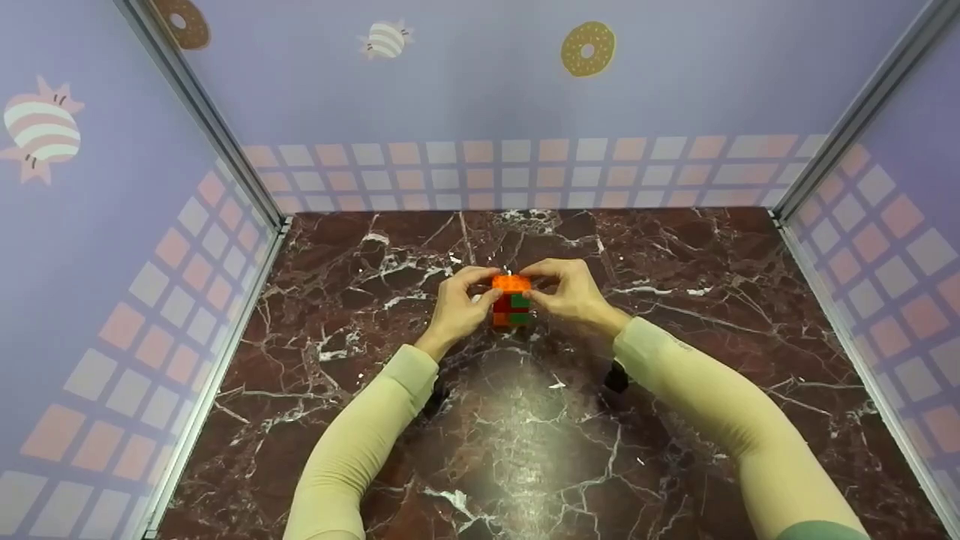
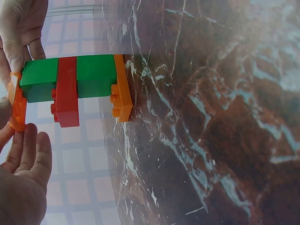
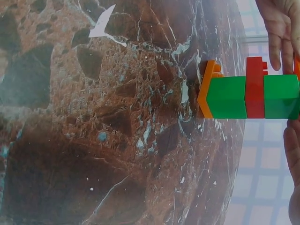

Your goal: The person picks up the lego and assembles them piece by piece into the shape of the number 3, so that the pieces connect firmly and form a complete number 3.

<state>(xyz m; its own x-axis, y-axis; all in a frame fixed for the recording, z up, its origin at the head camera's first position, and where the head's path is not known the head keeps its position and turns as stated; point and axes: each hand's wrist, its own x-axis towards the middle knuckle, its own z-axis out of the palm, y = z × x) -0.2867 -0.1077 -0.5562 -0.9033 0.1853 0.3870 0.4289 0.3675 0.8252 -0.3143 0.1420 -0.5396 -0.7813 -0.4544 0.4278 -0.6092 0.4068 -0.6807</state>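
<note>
A stack of toy building bricks stands upright on the table. At its foot lies an orange brick (image 2: pixel 123 89); above come a green block (image 2: pixel 96 77), a red brick (image 2: pixel 67 93) and another green block (image 2: pixel 40 77). The red and orange bricks stick out past the green ones on one side, baring studs. On top is a second orange brick (image 1: pixel 511 283), slightly tilted in the left wrist view; whether it sits fully down I cannot tell. My left hand (image 1: pixel 459 304) pinches its left end between thumb and fingers, and my right hand (image 1: pixel 568 290) pinches its right end.
The table (image 1: pixel 360 420) is dark red-brown marble with white veins. Behind it rises a lilac patterned panel (image 1: pixel 480 97), with similar panels left and right. Metal frame rails (image 1: pixel 217 390) run along the table's sides.
</note>
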